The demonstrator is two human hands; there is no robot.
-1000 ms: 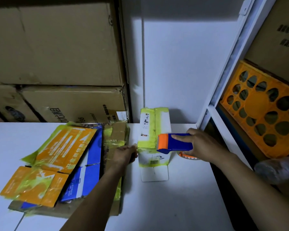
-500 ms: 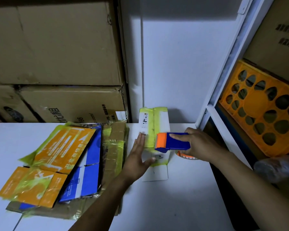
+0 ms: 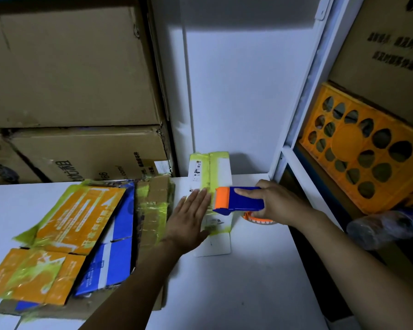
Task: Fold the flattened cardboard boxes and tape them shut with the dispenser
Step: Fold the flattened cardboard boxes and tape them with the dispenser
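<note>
Fingers (image 3: 197, 201) of the left hand (image 3: 188, 222) lie straight and flat on the white box (image 3: 215, 245) at frame centre; the right hand (image 3: 279, 206) grips the dispenser (image 3: 239, 202). Light card, likely slippery: hold its edges.

I'm seeing left hand (image 3: 191, 217) lying flat, fingers straight | right hand (image 3: 275, 206) gripping dispenser (image 3: 244, 201), forefinger lying along its top

Left hand (image 3: 191, 220) presses box (image 3: 221, 167); right hand (image 3: 277, 203) grips dispenser (image 3: 244, 198).
</note>
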